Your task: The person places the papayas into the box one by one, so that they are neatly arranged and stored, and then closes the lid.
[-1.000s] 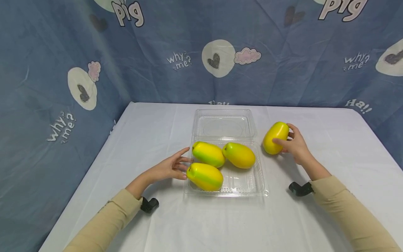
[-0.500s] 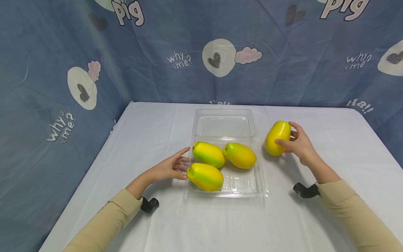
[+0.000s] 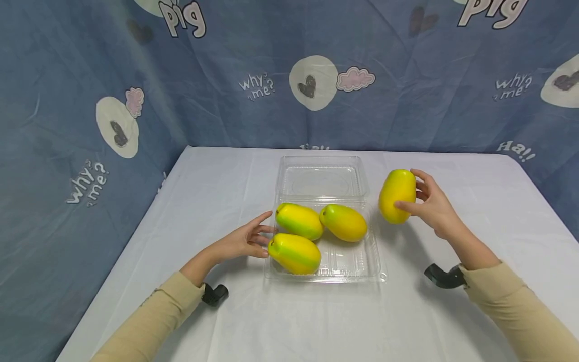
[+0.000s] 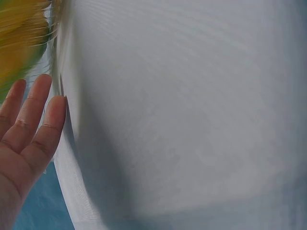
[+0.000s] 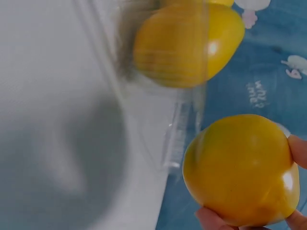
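My right hand (image 3: 431, 211) grips a yellow papaya (image 3: 397, 196) to the right of a clear plastic container (image 3: 350, 261). Thumb and fingers lie on opposite sides of the fruit, and the right wrist view shows this held papaya (image 5: 242, 170) off the table. Three yellow-green papayas lie in the container's base: one at the back left (image 3: 299, 221), one at the back right (image 3: 344, 222) and another at the front left (image 3: 295, 254). At the container's left side is my left hand (image 3: 239, 244), its fingers loosely extended by the wall; the left wrist view shows its fingers (image 4: 36, 112) holding nothing.
The container's clear lid (image 3: 321, 181) lies folded back behind the base. A white cloth covers the table (image 3: 316, 322). Behind and to the left hangs a blue printed curtain (image 3: 217, 120). Dark wrist mounts stick out from both sleeves.
My right hand has shifted slightly right and raised the papaya off the table, with its shadow now separate below. The left hand and the three papayas in the container have stayed put.
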